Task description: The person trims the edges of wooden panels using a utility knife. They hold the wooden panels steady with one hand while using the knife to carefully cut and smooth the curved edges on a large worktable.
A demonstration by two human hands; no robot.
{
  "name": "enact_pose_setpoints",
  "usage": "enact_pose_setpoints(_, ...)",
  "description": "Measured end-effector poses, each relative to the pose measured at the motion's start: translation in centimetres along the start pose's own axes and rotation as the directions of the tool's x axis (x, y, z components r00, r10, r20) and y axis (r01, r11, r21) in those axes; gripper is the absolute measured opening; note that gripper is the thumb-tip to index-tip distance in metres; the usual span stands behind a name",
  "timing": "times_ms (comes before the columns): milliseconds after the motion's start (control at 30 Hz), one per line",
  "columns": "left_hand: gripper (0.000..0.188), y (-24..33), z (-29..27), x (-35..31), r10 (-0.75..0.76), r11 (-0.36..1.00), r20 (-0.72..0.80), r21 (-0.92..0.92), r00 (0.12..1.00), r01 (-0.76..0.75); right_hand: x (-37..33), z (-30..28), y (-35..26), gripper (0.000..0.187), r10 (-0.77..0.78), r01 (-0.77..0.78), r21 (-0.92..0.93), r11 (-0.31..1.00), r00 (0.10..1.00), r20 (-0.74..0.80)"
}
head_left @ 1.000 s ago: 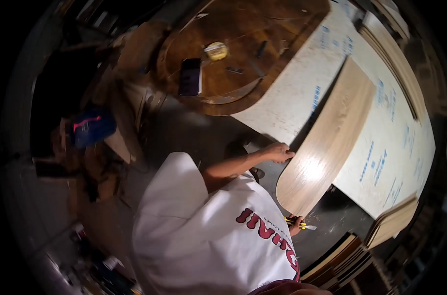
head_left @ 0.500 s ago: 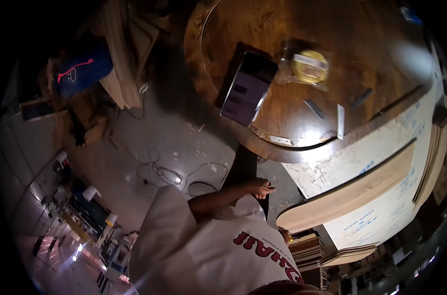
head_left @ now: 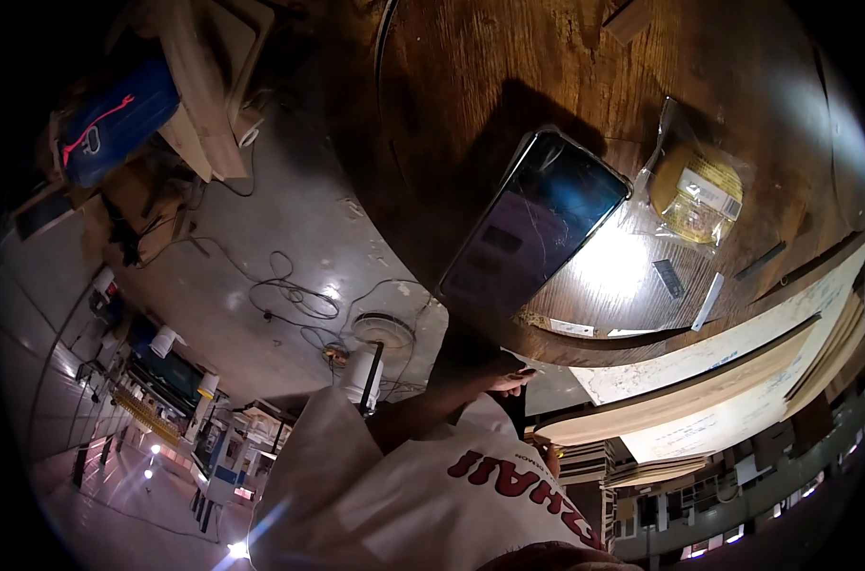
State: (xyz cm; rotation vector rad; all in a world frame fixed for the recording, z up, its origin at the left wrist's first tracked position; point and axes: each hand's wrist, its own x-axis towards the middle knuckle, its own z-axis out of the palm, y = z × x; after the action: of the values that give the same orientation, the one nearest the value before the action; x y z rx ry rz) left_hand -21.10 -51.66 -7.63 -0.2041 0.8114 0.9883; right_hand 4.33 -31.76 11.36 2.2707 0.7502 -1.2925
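Note:
My left hand [head_left: 511,380] hangs in front of my white shirt, below the near edge of the round wooden table [head_left: 471,57]. Its fingers are loosely bent and a little apart, and I see nothing in them. Mostly hidden beyond my shirt, only a sliver of my right hand [head_left: 550,455] shows, near a small yellow thing [head_left: 559,451]; its grip is not visible. On the tabletop lies a dark phone [head_left: 537,219] with a cracked-looking screen. To its right is a round yellow item in a clear bag [head_left: 696,193].
Short dark strips [head_left: 668,279] and a pale strip [head_left: 707,302] lie near the table edge. Rounded wooden boards [head_left: 680,385] rest at the right. Cables [head_left: 294,288] and a bucket [head_left: 356,373] are on the floor at left, with a blue bag [head_left: 118,124] farther off.
The view has shifted, so the phone and bagged item look larger and farther right. A bucket shows beside my left arm. My left hand stays by my shirt.

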Motion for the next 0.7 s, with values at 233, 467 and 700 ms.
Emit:
enact_pose_setpoints(233, 0.049, -0.8, -0.1, -0.3, 0.024, 0.988, -0.144, -0.148, 0.989, -0.046, -0.8, 1.5, -0.6, 0.042, 0.069, -0.064, 0.152, 0.986, 0.997, -0.026)
enact_pose_setpoints(467, 0.033, -0.8, -0.2, -1.6, 0.029, 0.977, -0.160, -0.203, 0.987, -0.062, 2.6, -2.7, 2.0, 0.046, -0.007, 0.007, -0.002, 1.000, 0.999, -0.040)
enact_pose_setpoints(700, 0.043, 0.3, -0.9, -2.5, 0.034, 0.998, -0.101, -0.054, 0.994, -0.040, 3.6, 0.0, 5.1, 0.046, -0.283, 0.289, 0.028, 0.957, 0.950, -0.128)
